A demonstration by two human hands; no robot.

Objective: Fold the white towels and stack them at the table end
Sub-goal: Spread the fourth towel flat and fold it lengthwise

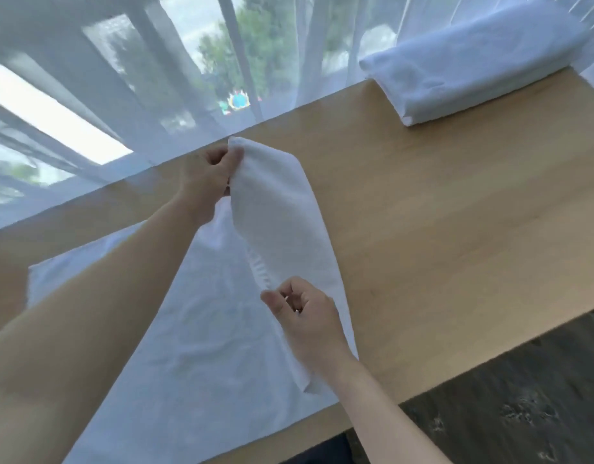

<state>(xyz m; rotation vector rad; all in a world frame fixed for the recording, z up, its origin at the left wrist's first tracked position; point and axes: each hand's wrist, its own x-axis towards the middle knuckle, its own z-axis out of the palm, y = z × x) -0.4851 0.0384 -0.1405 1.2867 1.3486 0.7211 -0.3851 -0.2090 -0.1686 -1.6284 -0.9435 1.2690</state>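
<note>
A white towel (195, 333) lies spread on the wooden table (456, 229), its right edge lifted and turned over toward the left. My left hand (210, 175) pinches the far corner of that raised edge near the table's far side. My right hand (305, 316) pinches the near part of the same edge, fingers curled round the cloth. Between my hands the lifted edge forms a long raised flap (275, 216). A stack of folded white towels (469, 68) sits at the far right end of the table.
Sheer white curtains (121, 78) hang along the table's far edge in front of a window. Dark patterned floor (523, 396) lies beyond the near right table edge. Bare tabletop stretches between the spread towel and the folded stack.
</note>
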